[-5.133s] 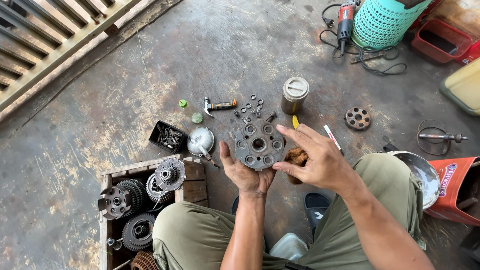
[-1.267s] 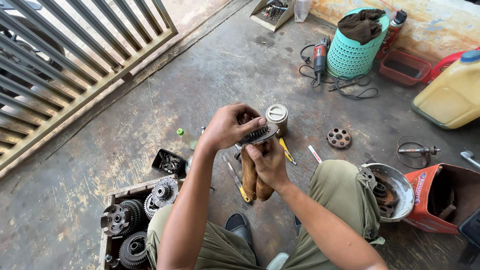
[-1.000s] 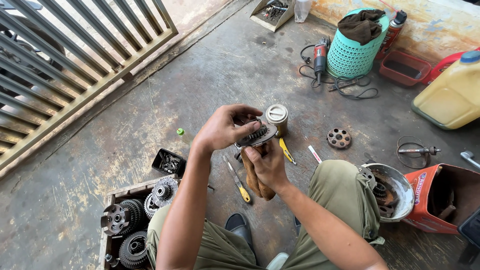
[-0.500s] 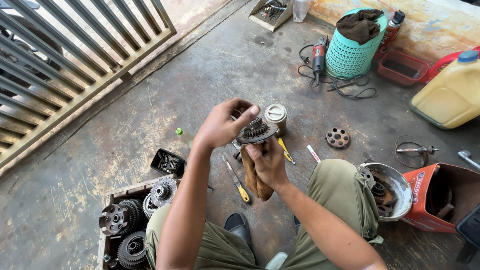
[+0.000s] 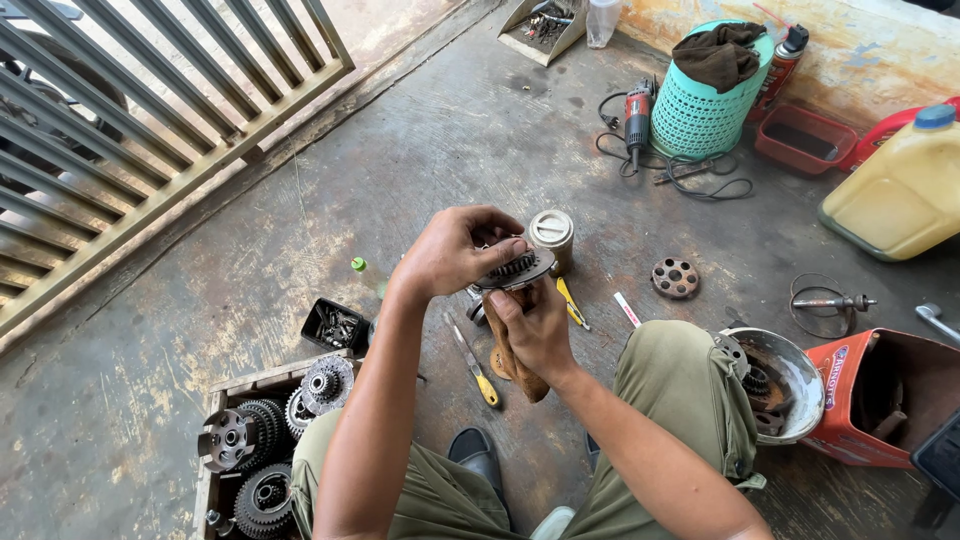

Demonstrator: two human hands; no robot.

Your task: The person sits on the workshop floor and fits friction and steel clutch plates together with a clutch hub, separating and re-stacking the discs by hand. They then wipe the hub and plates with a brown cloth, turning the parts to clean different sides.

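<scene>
Closest to the camera are the person's knees in green trousers, with a dark shoe (image 5: 478,455) between them. At the person's left side sits a wooden box (image 5: 215,400) full of round metal gears.

Above the knees, both hands hold one thing in the air over the concrete floor (image 5: 300,200). It is a round metal plate (image 5: 515,270) with small gear teeth on top. The right hand (image 5: 535,325) is closed around it from below and also grips a brown rag (image 5: 515,365) that hangs down. The left hand (image 5: 455,250) comes over the top, its fingers pinching the plate's edge.

The plate looks heavy, hard and stiff. It may be oily and slippery, so the rag should help. The rim looks like the best place to hold it, away from the teeth.

On the floor just past the hands are a screwdriver (image 5: 472,357) with a yellow handle, a small can (image 5: 551,237) and another round metal disc (image 5: 675,278) with holes. A metal bowl (image 5: 790,380) rests by the right knee.

Farther off stand a teal basket (image 5: 700,115) with a dark cloth on it, a power tool (image 5: 637,110) with a cord, and a yellow jug (image 5: 900,190).
</scene>
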